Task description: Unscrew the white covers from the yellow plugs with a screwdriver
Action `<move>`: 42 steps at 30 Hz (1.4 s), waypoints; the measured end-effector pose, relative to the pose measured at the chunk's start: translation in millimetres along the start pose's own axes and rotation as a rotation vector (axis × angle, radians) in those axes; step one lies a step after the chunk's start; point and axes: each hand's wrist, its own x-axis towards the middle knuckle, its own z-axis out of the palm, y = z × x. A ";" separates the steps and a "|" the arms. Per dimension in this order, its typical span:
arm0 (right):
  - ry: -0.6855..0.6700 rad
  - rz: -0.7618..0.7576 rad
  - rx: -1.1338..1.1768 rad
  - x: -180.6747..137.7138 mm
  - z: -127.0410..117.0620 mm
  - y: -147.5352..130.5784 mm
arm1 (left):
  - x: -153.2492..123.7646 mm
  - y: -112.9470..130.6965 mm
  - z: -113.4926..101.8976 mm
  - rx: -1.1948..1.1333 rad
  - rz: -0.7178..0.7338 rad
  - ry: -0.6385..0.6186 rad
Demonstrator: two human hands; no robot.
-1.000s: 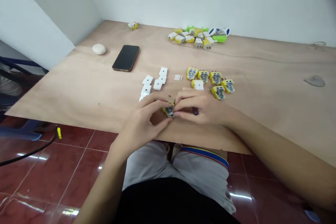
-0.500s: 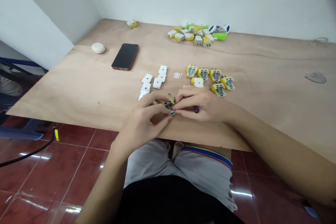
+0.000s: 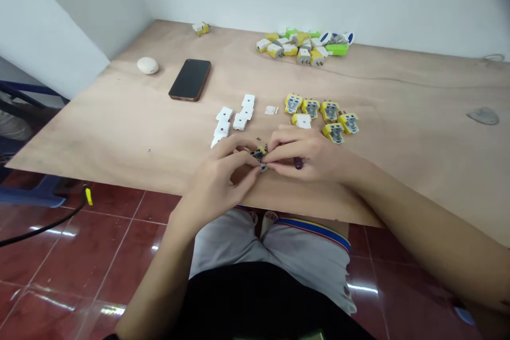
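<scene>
Both hands meet over the near edge of the wooden table (image 3: pixel 119 117). My left hand (image 3: pixel 221 172) pinches a small yellow plug part (image 3: pixel 258 155) from the left. My right hand (image 3: pixel 306 154) grips the same part from the right with its fingertips, and a dark purple tool (image 3: pixel 298 162) shows under its fingers. Just beyond lie several open yellow plug halves (image 3: pixel 326 114) in a row, a white cover (image 3: pixel 303 120) beside them, and several white covers (image 3: pixel 235 119) to the left.
A black phone (image 3: pixel 190 79) and a white oval object (image 3: pixel 147 65) lie at the left. A heap of yellow, white and green plugs (image 3: pixel 305 45) sits by the far wall, one lone plug (image 3: pixel 200 27) further left. A black cable (image 3: pixel 43 226) hangs below the table.
The hands stay together on the yellow part, with small finger shifts that turn it slightly. The view has tilted a little, so everything sits slightly higher in the picture.
</scene>
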 end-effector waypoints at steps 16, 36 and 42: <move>-0.039 0.127 0.062 5.0 2.3 -7.2 | 1.0 7.6 -0.7 0.053 -0.137 -0.049; -0.017 0.164 0.000 2.6 1.0 -8.1 | 0.5 6.5 -6.3 0.013 -0.095 -0.027; -0.014 0.163 0.015 1.7 0.5 -6.8 | -1.1 4.0 -6.0 -0.001 -0.073 -0.015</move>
